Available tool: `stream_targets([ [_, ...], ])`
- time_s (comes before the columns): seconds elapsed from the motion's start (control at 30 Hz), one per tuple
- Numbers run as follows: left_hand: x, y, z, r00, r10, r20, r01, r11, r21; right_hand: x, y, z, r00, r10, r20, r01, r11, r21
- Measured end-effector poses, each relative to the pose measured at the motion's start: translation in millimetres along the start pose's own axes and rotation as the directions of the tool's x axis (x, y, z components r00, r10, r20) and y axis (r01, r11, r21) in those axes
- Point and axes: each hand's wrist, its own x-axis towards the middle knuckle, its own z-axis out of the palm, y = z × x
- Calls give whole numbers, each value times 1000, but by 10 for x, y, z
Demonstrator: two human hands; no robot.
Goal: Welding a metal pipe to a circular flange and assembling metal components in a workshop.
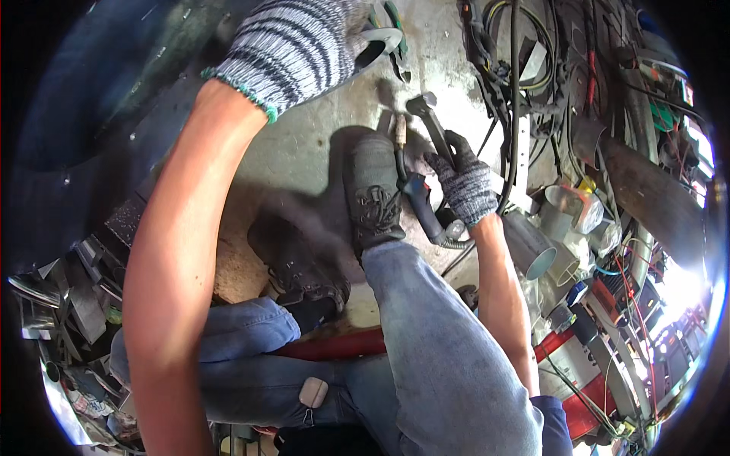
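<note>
the right hand (pixel 464 182), in a knit glove, is clenched round a dark bar-like tool (pixel 432 125) that rises from the fist up and a little leftward, its long axis near upright in the picture, its head over the concrete floor (pixel 304 152) above the right boot (pixel 374 194). a torch (pixel 422 205) with a blue grip lies just beside that fist, between glove and boot, its hose trailing down to the right. the left hand (pixel 296 49), also gloved, is raised well apart at upper left, seemingly gripping a pale ring-shaped thing (pixel 384 38), though the glove hides the fingers. the right hand is far nearer the torch.
</note>
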Motion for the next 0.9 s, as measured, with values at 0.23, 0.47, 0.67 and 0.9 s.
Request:
stream_targets([
  [0.23, 357, -106, 459, 937, 216, -274, -220, 975, 20, 312, -657, -38, 915, -395, 79, 403, 899, -169],
  [0.47, 349, -29, 233, 952, 260, -160, -254, 966, 57, 666, -900, 117, 933, -350, 86, 360, 885, -296],
  [0.67, 472, 50, 241, 971, 218, -100, -195, 960, 199, 764, -710, 206, 924, -362, 125, 383, 861, -335],
  [0.9, 502, 80, 251, 959, 264, -105, -247, 957, 152, 642, -790, 133, 917, -389, 86, 393, 848, -355],
])
